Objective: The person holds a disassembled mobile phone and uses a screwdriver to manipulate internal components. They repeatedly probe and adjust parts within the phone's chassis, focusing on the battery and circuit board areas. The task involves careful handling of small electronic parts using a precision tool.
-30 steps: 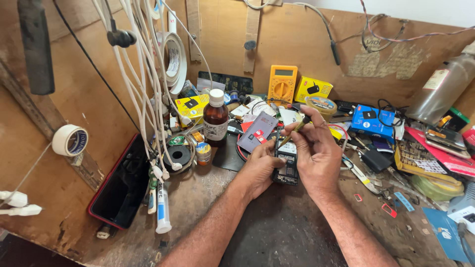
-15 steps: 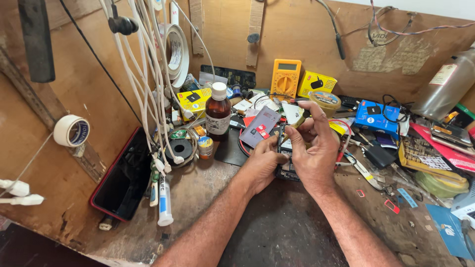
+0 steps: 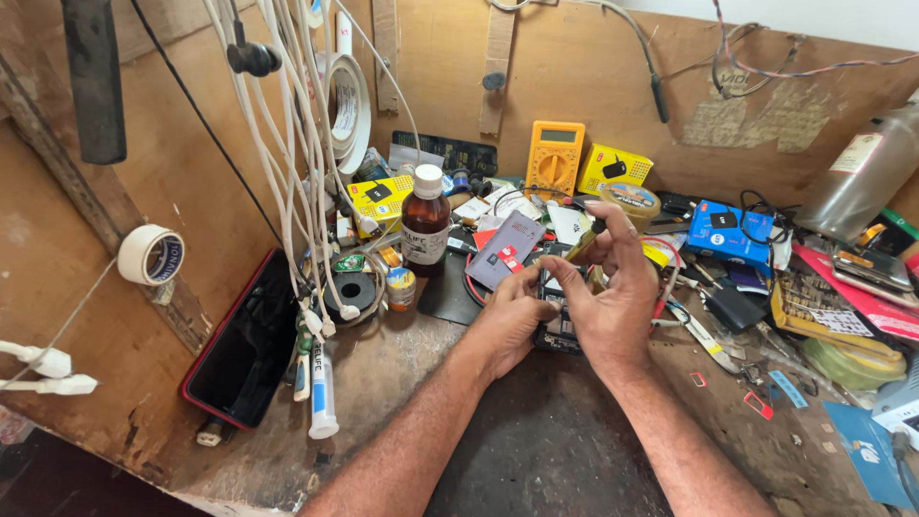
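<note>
An opened dark phone (image 3: 556, 325) lies at the middle of the cluttered bench. My left hand (image 3: 507, 321) rests on its left side and grips it. My right hand (image 3: 613, 297) is raised over its right side, with thumb and forefinger pinched on a thin yellowish tool (image 3: 586, 239) whose tip points down toward the phone. A grey card-like cover (image 3: 507, 249) lies just behind my left hand.
A brown bottle with a white cap (image 3: 425, 222), a yellow multimeter (image 3: 554, 158), yellow box (image 3: 613, 168) and blue box (image 3: 728, 235) stand behind. White cables (image 3: 306, 191) hang at left above a red-edged tablet (image 3: 244, 349). Tape rolls (image 3: 153, 256) hang on the wall.
The view has shifted slightly. My right hand has lifted a little with the thin tool; my left hand stays on the phone.
</note>
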